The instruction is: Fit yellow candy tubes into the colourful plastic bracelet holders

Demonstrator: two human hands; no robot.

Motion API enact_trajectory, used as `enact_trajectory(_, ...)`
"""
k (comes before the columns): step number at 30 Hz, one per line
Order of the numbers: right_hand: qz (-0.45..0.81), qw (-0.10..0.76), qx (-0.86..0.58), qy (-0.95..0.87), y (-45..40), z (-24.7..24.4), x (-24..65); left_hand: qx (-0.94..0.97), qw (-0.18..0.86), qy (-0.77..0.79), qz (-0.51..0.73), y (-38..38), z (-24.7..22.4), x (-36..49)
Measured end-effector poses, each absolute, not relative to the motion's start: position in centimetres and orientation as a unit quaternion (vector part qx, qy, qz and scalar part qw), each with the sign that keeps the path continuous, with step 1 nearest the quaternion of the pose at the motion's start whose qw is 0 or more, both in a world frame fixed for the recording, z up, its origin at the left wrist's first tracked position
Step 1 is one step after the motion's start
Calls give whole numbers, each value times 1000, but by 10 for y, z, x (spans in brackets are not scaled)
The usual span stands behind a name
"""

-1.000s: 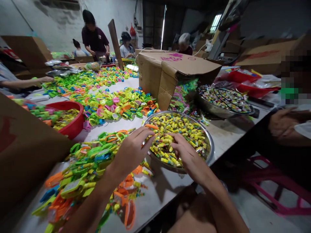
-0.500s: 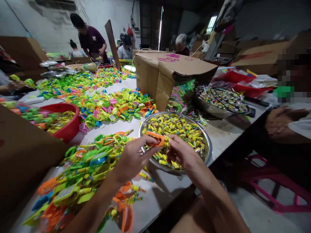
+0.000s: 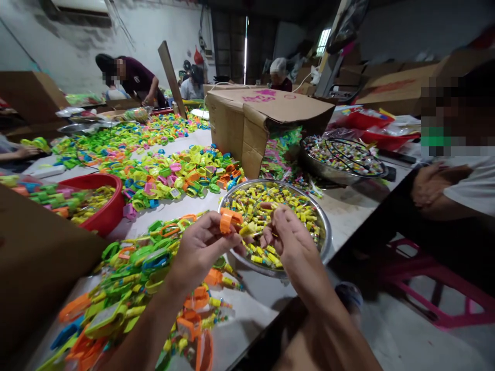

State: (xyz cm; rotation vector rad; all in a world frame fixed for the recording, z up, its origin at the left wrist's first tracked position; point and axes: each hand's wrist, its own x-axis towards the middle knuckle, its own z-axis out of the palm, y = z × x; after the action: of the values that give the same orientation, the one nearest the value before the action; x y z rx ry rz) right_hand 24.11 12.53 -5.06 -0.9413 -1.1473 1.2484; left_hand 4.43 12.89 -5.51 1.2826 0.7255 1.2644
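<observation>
Your left hand (image 3: 201, 247) and right hand (image 3: 290, 242) are bare, no gloves or rings showing, and both forearms are uncovered, with no sleeves in view.

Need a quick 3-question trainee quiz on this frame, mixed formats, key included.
1. True or false: the left hand holds an orange plastic piece.
2. The yellow packets lie in: A) red bowl B) round metal tray C) cardboard box
3. What does the right hand pinch at its fingertips?

Key: 1 true; 2 B; 3 a small yellow packet, held against the orange piece.
</observation>
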Motion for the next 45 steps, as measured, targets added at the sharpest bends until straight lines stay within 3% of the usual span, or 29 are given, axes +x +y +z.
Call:
enact_trajectory(4,512,586,-348,-524,112,-34,237,488,642,241,540,124,-53,52)
enact_trajectory(8,530,593,-287,-535,101,-27,235,462,641,250,559,118,-48,60)
enact_trajectory(14,449,584,-326,-593,103,-26,235,450,656,273,541,116,-47,66)
enact_trajectory(21,496,571,-298,-582,107,-26,242,457,712,228,482,117,-50,64)
enact_trajectory(27,482,613,-335,-529,105,-45,251,582,530,381,485,117,-38,52)
enact_trajectory(33,452,552,-350,-608,102,-41,245,765,290,424,388,112,-31,37)
enact_trajectory(36,463,540,-356,-606,103,-42,243,787,235,430,373,108,-28,32)
enact_trajectory(45,308,441,-392,-747,108,-44,248,836,131,434,310,109,-29,24)
